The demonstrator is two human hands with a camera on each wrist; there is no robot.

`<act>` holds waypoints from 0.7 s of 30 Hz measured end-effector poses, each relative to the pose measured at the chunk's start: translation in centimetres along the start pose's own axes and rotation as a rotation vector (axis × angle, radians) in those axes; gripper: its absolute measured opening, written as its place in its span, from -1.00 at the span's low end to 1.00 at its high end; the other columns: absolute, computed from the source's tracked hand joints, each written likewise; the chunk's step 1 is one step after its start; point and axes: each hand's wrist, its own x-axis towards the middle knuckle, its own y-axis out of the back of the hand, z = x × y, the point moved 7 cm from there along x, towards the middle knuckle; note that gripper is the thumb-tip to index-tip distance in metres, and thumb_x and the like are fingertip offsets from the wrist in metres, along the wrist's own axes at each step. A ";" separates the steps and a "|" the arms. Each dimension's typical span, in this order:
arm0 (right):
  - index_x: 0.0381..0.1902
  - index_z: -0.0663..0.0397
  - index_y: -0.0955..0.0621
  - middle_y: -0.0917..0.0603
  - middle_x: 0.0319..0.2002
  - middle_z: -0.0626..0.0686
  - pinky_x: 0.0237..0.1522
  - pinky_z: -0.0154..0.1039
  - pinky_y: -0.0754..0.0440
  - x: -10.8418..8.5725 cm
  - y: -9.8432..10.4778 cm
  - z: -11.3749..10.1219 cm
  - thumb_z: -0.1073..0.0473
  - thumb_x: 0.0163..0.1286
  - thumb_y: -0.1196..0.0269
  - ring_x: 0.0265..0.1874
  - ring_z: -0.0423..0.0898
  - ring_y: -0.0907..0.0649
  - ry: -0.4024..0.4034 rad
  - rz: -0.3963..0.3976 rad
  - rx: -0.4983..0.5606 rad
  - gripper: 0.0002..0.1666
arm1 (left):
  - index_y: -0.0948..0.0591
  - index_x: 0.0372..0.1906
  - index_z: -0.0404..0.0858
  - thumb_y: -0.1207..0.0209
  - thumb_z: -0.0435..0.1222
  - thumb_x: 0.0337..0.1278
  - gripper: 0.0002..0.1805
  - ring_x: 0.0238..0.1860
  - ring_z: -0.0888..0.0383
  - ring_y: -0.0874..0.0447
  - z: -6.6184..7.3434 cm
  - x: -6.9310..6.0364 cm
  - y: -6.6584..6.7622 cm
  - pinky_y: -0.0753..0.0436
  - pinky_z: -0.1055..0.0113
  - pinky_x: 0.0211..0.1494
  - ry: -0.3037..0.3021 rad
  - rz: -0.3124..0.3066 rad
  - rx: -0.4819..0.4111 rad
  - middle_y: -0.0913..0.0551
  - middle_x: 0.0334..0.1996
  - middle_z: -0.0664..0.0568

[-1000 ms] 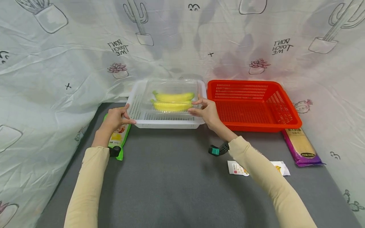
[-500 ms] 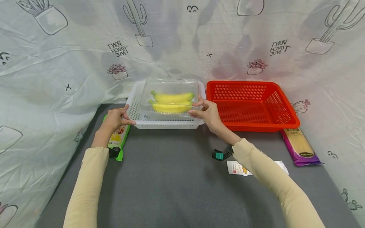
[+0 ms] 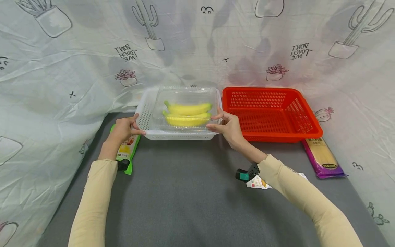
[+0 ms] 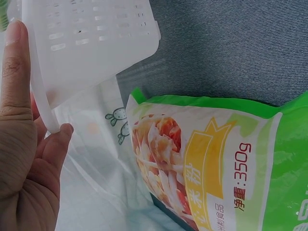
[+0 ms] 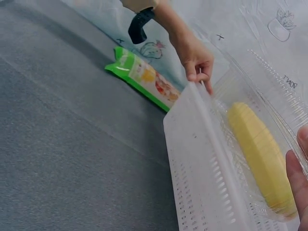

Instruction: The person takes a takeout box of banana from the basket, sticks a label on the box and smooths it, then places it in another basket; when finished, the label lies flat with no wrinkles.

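In the head view my left hand (image 3: 124,128) grips the left front corner of a white perforated basket (image 3: 179,136). The left wrist view has its fingers and thumb on either side of the rim. My right hand (image 3: 229,128) pinches the right front edge of a clear plastic box (image 3: 186,94), thumb and fingers on its rim. Inside the box lie two yellow bananas (image 3: 189,109) with greenish ends. The box is over the basket, its near edge close to the basket's front rim. Whether it touches the basket floor I cannot tell.
A red basket (image 3: 268,138) stands right of the white one. A purple-edged noodle packet (image 3: 324,157) lies partly beneath its front corner. Under the right forearm is a white packet (image 3: 257,182). A green food bag (image 4: 207,159) lies below the left hand. Printed sheeting hangs behind.
The right hand and the clear box with its bananas have shifted slightly right and toward me. My right forearm has swung rightward. The left hand keeps its hold on the basket rim.
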 end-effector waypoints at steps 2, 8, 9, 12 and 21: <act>-0.11 0.61 -0.55 -0.32 0.34 0.30 -0.28 -0.26 -0.66 -0.2 0.0 -0.2 0.53 0.07 -0.37 -0.69 -0.23 -0.49 0.010 -0.003 0.001 -0.61 | -0.56 -0.58 -0.25 -0.43 -0.08 -0.14 -0.63 -0.64 0.09 -0.18 0.0 0.0 0.0 -0.31 0.25 -0.47 -0.006 0.003 0.004 -0.21 0.39 -0.22; -0.13 0.64 -0.53 -0.39 0.25 0.41 -0.28 -0.23 -0.67 -1.1 -0.1 -0.9 0.56 0.05 -0.37 -0.67 -0.21 -0.52 0.032 0.005 0.016 -0.60 | -0.57 -0.58 -0.25 -0.43 -0.08 -0.15 -0.65 -0.65 0.08 -0.21 0.1 0.0 0.1 -0.30 0.27 -0.46 -0.017 0.015 0.002 -0.23 0.38 -0.23; -0.14 0.63 -0.54 -0.41 0.24 0.41 -0.29 -0.23 -0.67 -1.3 -0.1 -1.0 0.56 0.05 -0.37 -0.66 -0.21 -0.54 0.032 0.008 0.013 -0.61 | -0.57 -0.58 -0.25 -0.43 -0.08 -0.15 -0.65 -0.65 0.08 -0.21 0.2 0.0 0.1 -0.30 0.27 -0.47 -0.020 0.017 0.004 -0.23 0.37 -0.23; -0.16 0.59 -0.56 -0.44 0.20 0.44 -0.31 -0.27 -0.67 -1.8 -0.2 -1.3 0.55 0.03 -0.38 -0.65 -0.22 -0.58 0.035 0.009 -0.015 -0.63 | -0.57 -0.58 -0.25 -0.43 -0.10 -0.14 -0.66 -0.66 0.08 -0.21 0.4 -0.1 0.2 -0.29 0.26 -0.47 -0.033 0.020 0.006 -0.24 0.37 -0.24; -0.12 0.55 -0.59 -0.29 0.39 0.12 -0.35 -0.45 -0.62 -4.1 -0.5 -2.0 0.47 0.03 -0.42 -0.31 -0.23 -0.65 0.020 -0.013 -0.120 -0.58 | -0.50 -0.60 -0.26 -0.43 -0.16 -0.12 -0.65 -0.71 0.08 -0.22 0.2 -0.1 0.1 -0.31 0.25 -0.50 -0.047 0.020 0.007 -0.22 0.37 -0.25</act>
